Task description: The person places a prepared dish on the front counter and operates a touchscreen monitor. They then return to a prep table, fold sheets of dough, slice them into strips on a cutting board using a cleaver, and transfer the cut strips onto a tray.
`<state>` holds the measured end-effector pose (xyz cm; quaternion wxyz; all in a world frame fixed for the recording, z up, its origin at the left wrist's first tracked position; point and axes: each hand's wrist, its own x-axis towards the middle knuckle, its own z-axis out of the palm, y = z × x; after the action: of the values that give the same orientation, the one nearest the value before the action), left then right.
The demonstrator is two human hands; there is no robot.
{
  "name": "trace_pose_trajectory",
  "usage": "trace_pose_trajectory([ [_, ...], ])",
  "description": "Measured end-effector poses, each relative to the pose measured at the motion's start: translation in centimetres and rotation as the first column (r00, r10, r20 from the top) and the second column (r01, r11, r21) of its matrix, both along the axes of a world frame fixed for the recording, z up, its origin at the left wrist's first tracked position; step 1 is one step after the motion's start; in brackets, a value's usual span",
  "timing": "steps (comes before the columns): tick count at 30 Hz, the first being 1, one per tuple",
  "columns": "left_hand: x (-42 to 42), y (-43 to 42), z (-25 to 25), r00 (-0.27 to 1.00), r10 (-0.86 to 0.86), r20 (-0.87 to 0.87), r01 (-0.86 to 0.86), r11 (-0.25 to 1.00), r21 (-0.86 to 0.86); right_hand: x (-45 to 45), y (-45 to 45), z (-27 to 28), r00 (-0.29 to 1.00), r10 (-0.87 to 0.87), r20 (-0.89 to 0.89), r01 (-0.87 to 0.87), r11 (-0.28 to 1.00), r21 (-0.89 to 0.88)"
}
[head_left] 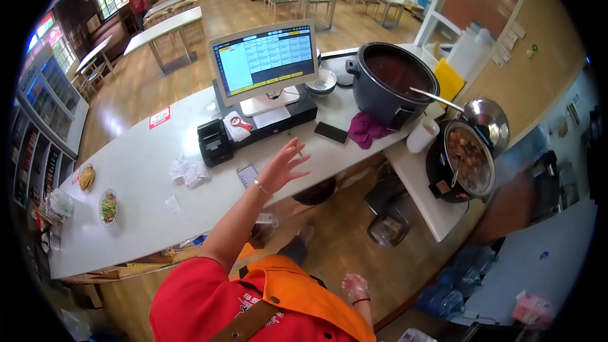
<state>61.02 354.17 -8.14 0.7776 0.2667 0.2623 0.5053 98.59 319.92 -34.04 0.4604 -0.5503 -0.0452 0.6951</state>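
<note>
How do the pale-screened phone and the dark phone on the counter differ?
The pale-screened phone shows a light display; the dark phone looks black. The pale-screened phone appears by the wrist of the left hand, the dark phone near the purple cloth. Both lie on the counter.

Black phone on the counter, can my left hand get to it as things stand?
Probably yes. The left hand is open, fingers spread, apparently over the counter. The black phone lies flat and uncovered near the purple cloth, and nothing shows between hand and phone.
</note>
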Motion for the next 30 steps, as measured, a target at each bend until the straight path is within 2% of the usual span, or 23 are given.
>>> trace_pose_trajectory([
  [2, 2.0, 1.7, 2.0, 1.000, 0.010, -0.018, -0.009, 0.994, 0.105, 1.1, -0.4, 1.5, 1.000, -0.007, 0.014, 0.008, 0.995, -0.103],
  [5, 3.3, 10.1, 3.2, 0.994, 0.083, -0.077, -0.061, 0.964, 0.260, 3.0, 7.1, 5.2, 0.968, 0.111, 0.224, -0.126, 0.990, 0.055],
  [8, 2.5, 17.1, 4.5, 0.950, 0.221, -0.219, -0.123, 0.913, 0.389, 5.3, 13.3, 2.0, 0.970, -0.038, 0.240, 0.062, 0.994, -0.095],
  [10, 1.7, 21.2, 4.7, 0.873, 0.310, -0.377, -0.097, 0.867, 0.489, 6.1, 17.7, 2.1, 0.986, -0.075, 0.146, 0.089, 0.992, -0.089],
  [11, 1.4, 23.4, 4.9, 0.604, 0.563, -0.564, -0.033, 0.725, 0.688, 6.7, 19.7, 1.9, 0.991, -0.093, 0.098, 0.102, 0.991, -0.088],
  [12, 1.2, 24.8, 5.9, 0.440, 0.635, -0.634, 0.014, 0.702, 0.712, 7.4, 21.9, 1.3, 0.965, 0.011, 0.260, -0.020, 0.999, 0.036],
  [13, 1.3, 25.3, 7.3, 0.260, 0.685, -0.681, 0.071, 0.689, 0.721, 8.0, 23.4, 0.2, 0.903, 0.090, 0.421, -0.158, 0.979, 0.131],
  [14, 1.4, 26.2, 8.1, 0.071, 0.716, -0.695, 0.132, 0.684, 0.718, 8.5, 24.6, -0.6, 0.901, 0.062, 0.430, -0.144, 0.977, 0.160],
  [15, 1.3, 28.2, 8.2, 0.000, 0.733, -0.681, 0.128, 0.675, 0.726, 8.3, 26.1, -0.1, 0.898, 0.035, 0.439, -0.130, 0.973, 0.189],
  [17, 1.0, 31.2, 8.9, -0.078, 0.707, -0.703, 0.120, 0.706, 0.698, 5.8, 31.4, 4.0, 0.961, -0.225, 0.160, 0.215, 0.974, 0.076],
  [20, 0.5, 34.5, 8.5, -0.193, 0.674, -0.713, 0.108, 0.737, 0.667, 9.2, 32.9, -2.3, 0.995, -0.039, 0.090, 0.028, 0.992, 0.124],
  [23, -0.3, 35.8, 9.3, -0.275, 0.621, -0.734, 0.087, 0.777, 0.624, 7.5, 34.9, -0.5, 0.980, 0.046, 0.194, -0.043, 0.999, -0.019],
  [28, -1.3, 37.2, 9.5, -0.355, 0.640, -0.682, 0.105, 0.752, 0.651, 7.1, 38.3, -0.1, 0.982, 0.067, 0.175, -0.054, 0.995, -0.081],
  [30, -1.8, 37.8, 9.5, -0.370, 0.605, -0.705, 0.100, 0.780, 0.617, 7.2, 40.2, 0.0, 0.989, 0.067, 0.133, -0.057, 0.995, -0.076],
])
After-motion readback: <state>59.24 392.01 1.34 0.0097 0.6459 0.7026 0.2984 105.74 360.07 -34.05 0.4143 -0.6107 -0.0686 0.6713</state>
